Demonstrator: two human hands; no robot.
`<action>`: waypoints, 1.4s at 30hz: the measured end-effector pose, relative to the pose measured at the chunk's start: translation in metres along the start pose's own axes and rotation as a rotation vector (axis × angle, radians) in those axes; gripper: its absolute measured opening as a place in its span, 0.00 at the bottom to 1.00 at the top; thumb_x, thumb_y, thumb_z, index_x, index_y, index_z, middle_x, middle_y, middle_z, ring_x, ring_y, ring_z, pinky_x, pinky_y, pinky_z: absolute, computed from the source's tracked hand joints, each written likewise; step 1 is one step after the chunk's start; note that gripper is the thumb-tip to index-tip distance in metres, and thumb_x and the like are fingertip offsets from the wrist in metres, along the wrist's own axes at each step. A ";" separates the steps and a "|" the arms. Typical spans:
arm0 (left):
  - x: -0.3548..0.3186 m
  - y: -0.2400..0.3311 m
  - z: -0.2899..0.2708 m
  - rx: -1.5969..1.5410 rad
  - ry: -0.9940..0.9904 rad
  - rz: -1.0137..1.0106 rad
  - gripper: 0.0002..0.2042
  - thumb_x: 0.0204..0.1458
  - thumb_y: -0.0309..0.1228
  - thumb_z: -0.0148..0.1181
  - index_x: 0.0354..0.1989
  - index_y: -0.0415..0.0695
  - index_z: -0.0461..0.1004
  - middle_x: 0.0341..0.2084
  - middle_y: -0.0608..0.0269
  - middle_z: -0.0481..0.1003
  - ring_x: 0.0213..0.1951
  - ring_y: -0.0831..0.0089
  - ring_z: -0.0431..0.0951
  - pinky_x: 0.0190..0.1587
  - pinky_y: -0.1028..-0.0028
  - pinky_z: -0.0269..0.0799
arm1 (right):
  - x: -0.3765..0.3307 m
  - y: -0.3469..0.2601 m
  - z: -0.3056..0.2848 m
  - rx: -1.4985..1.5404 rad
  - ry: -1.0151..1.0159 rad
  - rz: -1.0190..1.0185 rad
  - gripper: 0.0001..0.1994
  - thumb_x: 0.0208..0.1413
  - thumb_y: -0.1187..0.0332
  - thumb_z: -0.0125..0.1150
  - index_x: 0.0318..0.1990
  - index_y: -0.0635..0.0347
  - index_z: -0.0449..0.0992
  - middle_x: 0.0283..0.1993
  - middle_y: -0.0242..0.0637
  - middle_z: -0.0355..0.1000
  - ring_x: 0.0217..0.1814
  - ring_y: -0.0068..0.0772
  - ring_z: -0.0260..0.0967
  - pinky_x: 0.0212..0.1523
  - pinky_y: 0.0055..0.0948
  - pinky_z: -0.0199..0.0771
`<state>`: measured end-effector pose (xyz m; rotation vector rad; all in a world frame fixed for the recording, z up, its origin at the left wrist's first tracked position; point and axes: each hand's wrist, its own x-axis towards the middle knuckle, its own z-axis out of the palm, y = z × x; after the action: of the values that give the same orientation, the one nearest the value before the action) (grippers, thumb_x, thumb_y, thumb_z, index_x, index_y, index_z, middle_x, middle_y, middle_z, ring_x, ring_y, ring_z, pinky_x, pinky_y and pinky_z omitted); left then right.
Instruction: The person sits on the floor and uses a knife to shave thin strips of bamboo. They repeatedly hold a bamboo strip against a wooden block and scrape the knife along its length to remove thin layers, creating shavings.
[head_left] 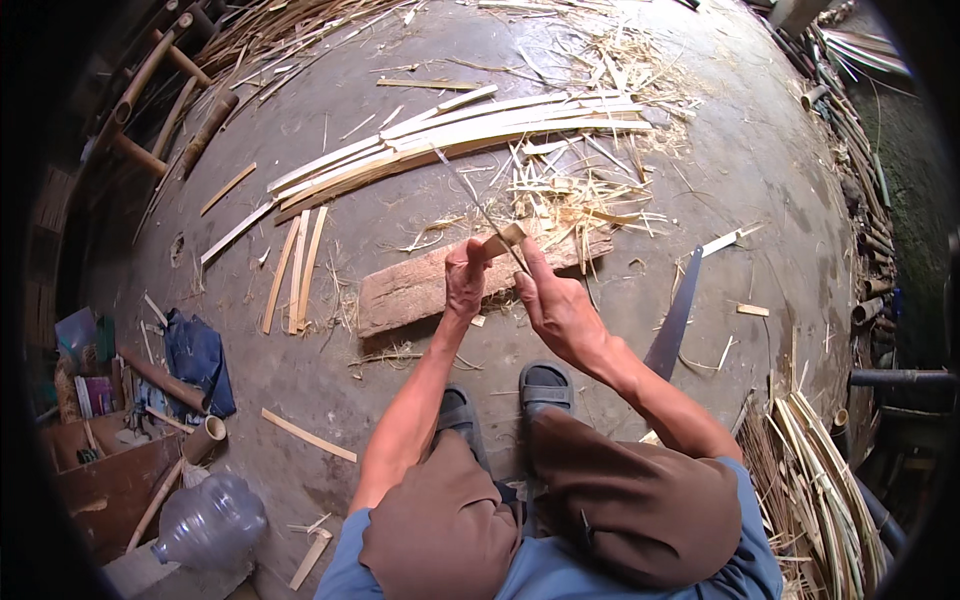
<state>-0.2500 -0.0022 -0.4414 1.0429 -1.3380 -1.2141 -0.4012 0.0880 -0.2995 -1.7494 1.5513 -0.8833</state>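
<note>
Above the wooden block, my left hand [466, 279] is closed round one end of a short, pale bamboo piece [497, 242]. My right hand [566, 316] pinches close by, its index finger against the piece's other end. A long, thin grey blade [466, 187], seen nearly edge-on, runs from between my right thumb and finger up to the far left. Its handle is hidden, if it has one. Beneath both hands lies the thick, rough block [400, 297], with curly shavings [567, 200] heaped at its far side.
Long split bamboo strips [460, 128] lie beyond the block. A saw blade [676, 318] rests on the right, and a strip bundle [815, 480] stands near right. A clear plastic jug [212, 520], a wooden box [120, 475] and blue cloth [198, 360] are at left.
</note>
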 end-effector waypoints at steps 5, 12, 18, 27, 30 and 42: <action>-0.002 0.001 -0.022 0.153 -0.085 -0.002 0.39 0.59 0.70 0.37 0.26 0.39 0.70 0.21 0.62 0.69 0.26 0.72 0.68 0.32 0.69 0.65 | -0.004 -0.016 0.003 0.381 -0.194 0.273 0.27 0.71 0.58 0.42 0.72 0.61 0.52 0.22 0.49 0.69 0.24 0.43 0.70 0.29 0.41 0.68; -0.046 0.129 -0.032 0.033 0.152 -0.219 0.34 0.62 0.62 0.44 0.37 0.36 0.76 0.31 0.52 0.74 0.32 0.72 0.72 0.38 0.67 0.70 | -0.013 -0.025 0.024 0.274 -0.107 0.017 0.37 0.65 0.61 0.52 0.74 0.64 0.40 0.26 0.56 0.73 0.30 0.60 0.74 0.36 0.49 0.70; -0.038 0.176 -0.040 0.532 -0.079 -0.293 0.31 0.66 0.55 0.44 0.28 0.33 0.71 0.18 0.61 0.66 0.25 0.73 0.62 0.31 0.66 0.64 | -0.012 -0.034 0.033 0.389 -0.233 0.134 0.41 0.60 0.66 0.55 0.75 0.63 0.36 0.25 0.57 0.72 0.28 0.64 0.72 0.35 0.50 0.69; -0.052 0.173 -0.022 0.732 -0.054 -0.106 0.27 0.70 0.43 0.39 0.27 0.31 0.69 0.17 0.48 0.68 0.21 0.60 0.66 0.29 0.58 0.64 | -0.025 -0.001 0.059 0.313 -0.063 0.127 0.15 0.51 0.72 0.59 0.47 0.61 0.70 0.25 0.55 0.70 0.30 0.62 0.71 0.32 0.49 0.69; -0.051 0.176 -0.012 0.747 -0.058 -0.101 0.25 0.69 0.41 0.39 0.26 0.31 0.69 0.17 0.45 0.68 0.21 0.58 0.66 0.29 0.56 0.63 | -0.025 0.005 0.056 0.294 -0.050 0.145 0.11 0.50 0.71 0.61 0.41 0.62 0.70 0.26 0.55 0.72 0.32 0.63 0.72 0.34 0.51 0.70; -0.045 0.171 0.000 0.724 -0.071 -0.050 0.23 0.68 0.38 0.40 0.28 0.29 0.68 0.18 0.38 0.64 0.21 0.53 0.61 0.28 0.54 0.62 | -0.018 0.015 0.052 0.246 -0.044 0.203 0.09 0.49 0.70 0.63 0.37 0.61 0.74 0.30 0.57 0.75 0.38 0.64 0.74 0.40 0.53 0.74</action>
<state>-0.2403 0.0631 -0.2773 1.5446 -1.8779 -0.8044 -0.3692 0.1056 -0.3432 -1.4030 1.4909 -0.8860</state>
